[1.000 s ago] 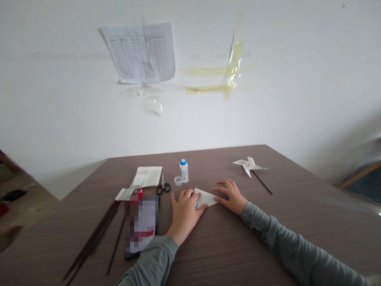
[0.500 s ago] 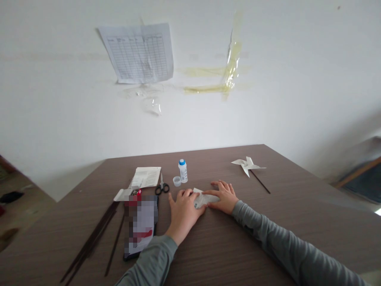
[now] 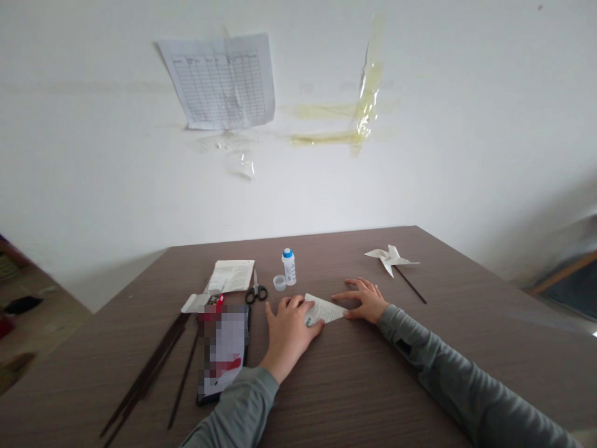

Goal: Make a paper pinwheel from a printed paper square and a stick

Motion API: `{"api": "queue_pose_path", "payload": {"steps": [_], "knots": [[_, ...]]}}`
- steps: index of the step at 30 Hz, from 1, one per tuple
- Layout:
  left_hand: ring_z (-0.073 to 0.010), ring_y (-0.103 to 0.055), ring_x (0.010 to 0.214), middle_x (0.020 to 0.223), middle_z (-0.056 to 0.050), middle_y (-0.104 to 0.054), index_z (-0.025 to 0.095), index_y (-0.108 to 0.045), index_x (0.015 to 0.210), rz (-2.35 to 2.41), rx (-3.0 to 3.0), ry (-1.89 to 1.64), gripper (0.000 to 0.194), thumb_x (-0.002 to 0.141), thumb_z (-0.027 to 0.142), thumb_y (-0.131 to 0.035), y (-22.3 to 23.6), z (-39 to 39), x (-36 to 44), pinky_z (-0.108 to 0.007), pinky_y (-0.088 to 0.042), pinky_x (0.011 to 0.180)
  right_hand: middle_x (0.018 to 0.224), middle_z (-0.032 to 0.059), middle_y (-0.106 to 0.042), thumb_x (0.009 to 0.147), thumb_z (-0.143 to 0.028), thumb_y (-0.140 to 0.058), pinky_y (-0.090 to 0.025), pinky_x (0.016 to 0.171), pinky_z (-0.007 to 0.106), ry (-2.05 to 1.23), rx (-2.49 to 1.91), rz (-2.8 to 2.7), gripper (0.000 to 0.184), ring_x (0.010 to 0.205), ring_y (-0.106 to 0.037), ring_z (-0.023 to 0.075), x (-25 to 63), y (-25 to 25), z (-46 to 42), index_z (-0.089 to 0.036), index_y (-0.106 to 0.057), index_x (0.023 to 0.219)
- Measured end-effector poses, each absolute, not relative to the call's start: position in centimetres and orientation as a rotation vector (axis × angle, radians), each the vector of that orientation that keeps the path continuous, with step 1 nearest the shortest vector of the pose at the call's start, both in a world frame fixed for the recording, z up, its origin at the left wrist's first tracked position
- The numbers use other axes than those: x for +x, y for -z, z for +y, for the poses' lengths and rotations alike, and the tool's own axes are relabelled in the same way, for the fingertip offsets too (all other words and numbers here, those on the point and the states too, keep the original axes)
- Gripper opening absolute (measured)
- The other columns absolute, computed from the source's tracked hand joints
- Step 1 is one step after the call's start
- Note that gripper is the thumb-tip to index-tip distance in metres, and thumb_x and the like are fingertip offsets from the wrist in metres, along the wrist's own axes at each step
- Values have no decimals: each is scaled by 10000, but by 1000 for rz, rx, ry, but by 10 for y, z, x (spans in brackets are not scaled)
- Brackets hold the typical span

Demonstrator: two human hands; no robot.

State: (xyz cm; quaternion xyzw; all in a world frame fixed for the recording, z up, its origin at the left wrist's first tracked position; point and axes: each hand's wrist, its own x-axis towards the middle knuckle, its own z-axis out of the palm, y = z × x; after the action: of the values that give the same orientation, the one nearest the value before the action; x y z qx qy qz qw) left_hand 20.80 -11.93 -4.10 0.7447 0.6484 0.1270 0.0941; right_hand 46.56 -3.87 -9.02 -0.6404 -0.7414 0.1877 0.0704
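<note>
A small folded piece of printed paper (image 3: 323, 310), triangular in outline, lies flat on the table. My left hand (image 3: 290, 328) rests on its left side, thumb and fingers apart and pressing it down. At the paper's right tip is my right hand (image 3: 367, 302), its fingers spread and the thumb touching the corner. Beyond my left hand stands a white glue bottle (image 3: 289, 269) with a blue top, and a clear cap (image 3: 279, 283) sits beside it. Black-handled scissors (image 3: 256, 291) lie to the left. A paper pinwheel (image 3: 390, 258) on a dark stick lies past my right hand.
A phone (image 3: 222, 354) with a blurred screen lies left of my left forearm. Several dark sticks (image 3: 145, 372) and a stack of printed paper (image 3: 233, 275) lie further left. The brown table (image 3: 354, 386) meets a white wall carrying a taped sheet (image 3: 224, 84).
My right hand has slid to the right along the paper, uncovering its pointed tip. My left hand stays on the paper's left side. The view has shifted slightly.
</note>
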Motion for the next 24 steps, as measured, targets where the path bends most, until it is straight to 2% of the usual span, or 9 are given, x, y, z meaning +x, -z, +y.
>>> {"api": "queue_pose_path", "payload": {"steps": [6,11,13,15,18,20,22,24], "knots": [[-534,-721,1705,1742,-131,-878,394,-987,1532,1921,2228,-390,409,1126,362,-951,46,-118,207,-999,-351,1528,2055,40,-573,908,-235,-952,-266,1567,884,-580,-1951,-2154,753,1986,-286,578,478,91,-37,-508,-953,1610],[-521,-717,1723,1747,-110,-876,424,-987,1524,1935,2225,-390,409,1120,368,-954,49,-117,207,-983,-349,1541,2007,6,-642,828,-117,-855,-248,1546,957,-579,-1884,-2125,844,1975,-321,585,480,100,-35,-534,-975,1552],[-514,-719,1721,1743,-108,-878,429,-988,1517,1940,2227,-391,402,1121,369,-949,50,-116,207,-983,-339,1544,1976,6,-682,820,-73,-773,-280,1559,926,-556,-1799,-2114,872,1970,-353,562,480,106,-34,-518,-986,1539],[-509,-730,1706,1727,-107,-887,430,-987,1513,1943,2233,-398,405,1115,366,-951,52,-116,206,-976,-342,1545,1938,23,-724,845,-58,-726,-320,1590,833,-526,-1689,-2129,829,1952,-410,526,478,110,-35,-472,-1013,1503],[-494,-764,1654,1670,-90,-915,439,-990,1473,1940,2248,-448,397,1087,351,-966,54,-116,206,-950,-377,1543,1906,61,-752,947,-115,-767,-336,1608,771,-499,-1570,-2211,665,1926,-459,510,469,111,-39,-421,-1031,1475],[-486,-777,1625,1631,-88,-929,426,-996,1421,1932,2259,-472,352,1083,340,-957,54,-117,207,-937,-390,1541,1911,82,-744,1043,-246,-833,-325,1588,849,-499,-1552,-2253,575,1920,-454,534,458,108,-45,-446,-991,1559],[-486,-779,1615,1617,-101,-930,398,-1001,1377,1927,2262,-472,300,1092,328,-938,52,-118,208,-931,-377,1547,1947,70,-707,1098,-399,-884,-266,1585,903,-505,-1557,-2320,621,1936,-421,541,448,105,-51,-499,-891,1711],[-491,-778,1613,1621,-123,-924,372,-1002,1354,1919,2260,-472,266,1104,324,-927,49,-119,210,-938,-343,1555,1982,54,-672,1113,-482,-905,-228,1589,914,-478,-1629,-2337,634,1953,-386,541,440,102,-54,-531,-857,1743]]}}
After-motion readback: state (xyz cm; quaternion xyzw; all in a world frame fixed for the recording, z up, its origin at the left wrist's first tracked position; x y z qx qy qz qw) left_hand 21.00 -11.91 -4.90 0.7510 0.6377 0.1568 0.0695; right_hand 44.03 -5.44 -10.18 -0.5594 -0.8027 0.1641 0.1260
